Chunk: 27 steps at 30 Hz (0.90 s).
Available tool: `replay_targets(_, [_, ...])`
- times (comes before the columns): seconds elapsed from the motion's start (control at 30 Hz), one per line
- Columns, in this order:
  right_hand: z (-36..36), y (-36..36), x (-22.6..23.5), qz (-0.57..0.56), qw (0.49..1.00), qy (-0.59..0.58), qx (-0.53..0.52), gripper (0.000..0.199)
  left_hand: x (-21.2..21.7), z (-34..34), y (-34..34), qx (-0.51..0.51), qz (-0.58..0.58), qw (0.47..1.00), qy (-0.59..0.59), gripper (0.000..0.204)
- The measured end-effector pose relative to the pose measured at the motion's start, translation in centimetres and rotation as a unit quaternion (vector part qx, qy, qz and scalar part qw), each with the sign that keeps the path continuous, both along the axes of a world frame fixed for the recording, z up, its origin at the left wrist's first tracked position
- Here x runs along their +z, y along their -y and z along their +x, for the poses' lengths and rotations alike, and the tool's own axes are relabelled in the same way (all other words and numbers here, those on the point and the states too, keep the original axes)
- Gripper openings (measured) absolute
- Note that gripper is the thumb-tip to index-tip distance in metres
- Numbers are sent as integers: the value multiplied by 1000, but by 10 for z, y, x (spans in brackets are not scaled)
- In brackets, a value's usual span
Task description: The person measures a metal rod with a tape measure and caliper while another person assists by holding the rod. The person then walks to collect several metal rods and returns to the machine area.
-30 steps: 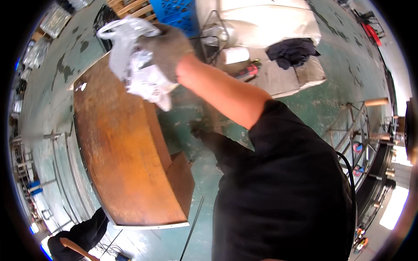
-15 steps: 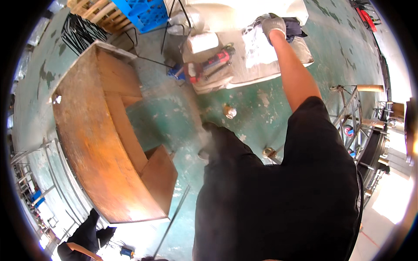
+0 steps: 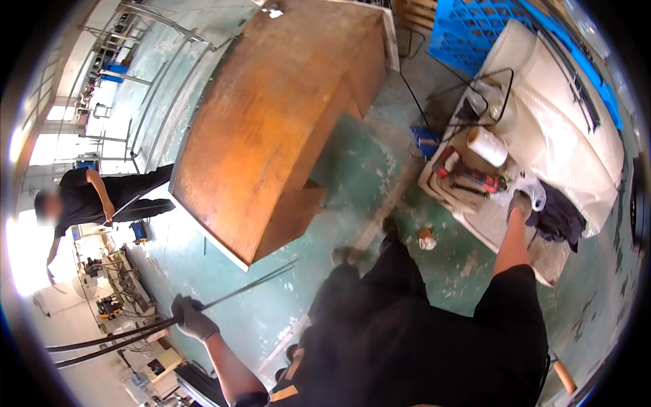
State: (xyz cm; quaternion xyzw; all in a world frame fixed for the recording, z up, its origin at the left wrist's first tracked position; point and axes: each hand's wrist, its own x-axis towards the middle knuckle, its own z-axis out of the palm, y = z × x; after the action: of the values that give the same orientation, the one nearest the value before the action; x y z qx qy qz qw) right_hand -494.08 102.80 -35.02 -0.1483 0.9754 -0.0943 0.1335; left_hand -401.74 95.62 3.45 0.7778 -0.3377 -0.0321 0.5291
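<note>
My left hand [image 3: 194, 318], in a grey glove, is closed around long thin dark rods [image 3: 129, 336] at the lower left. They stick out to both sides of the fist. At the right, my gloved right hand [image 3: 519, 205] has its fingers closed on a crumpled white plastic bag [image 3: 536, 192]. The fingertips are partly hidden. Dark cloth [image 3: 561, 216] lies just beside this hand. A red and black power tool [image 3: 480, 180] and a white roll [image 3: 487, 146] lie near it on the pale padded surface [image 3: 505, 234].
A large brown wooden cabinet-like piece [image 3: 258, 129] stands on the green floor left of centre. A blue plastic crate [image 3: 468, 34] is at the back right. Another person [image 3: 88, 193] holds a thin rod at the left. A small crumpled object [image 3: 426, 239] lies on the floor.
The view has turned, shifting the cabinet up and the padded surface right. My left hand with the rods has come into view. My right hand has gone from the dark cloth to the bag.
</note>
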Motion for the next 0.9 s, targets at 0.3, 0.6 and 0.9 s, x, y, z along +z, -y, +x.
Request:
replay_targets(0.3, [296,121,45,-282,945,83,141,25,21,54,-33,30,-31,998,-39,16])
replay_targets(0.6, [635,183,147,-313,775,161,526,22,43,161,-94,-19,-111,988,-109,16])
replay_targets(0.9, [843,190,161,-157,644,96,742,37,78,256,-144,94,-214,964,-127,14])
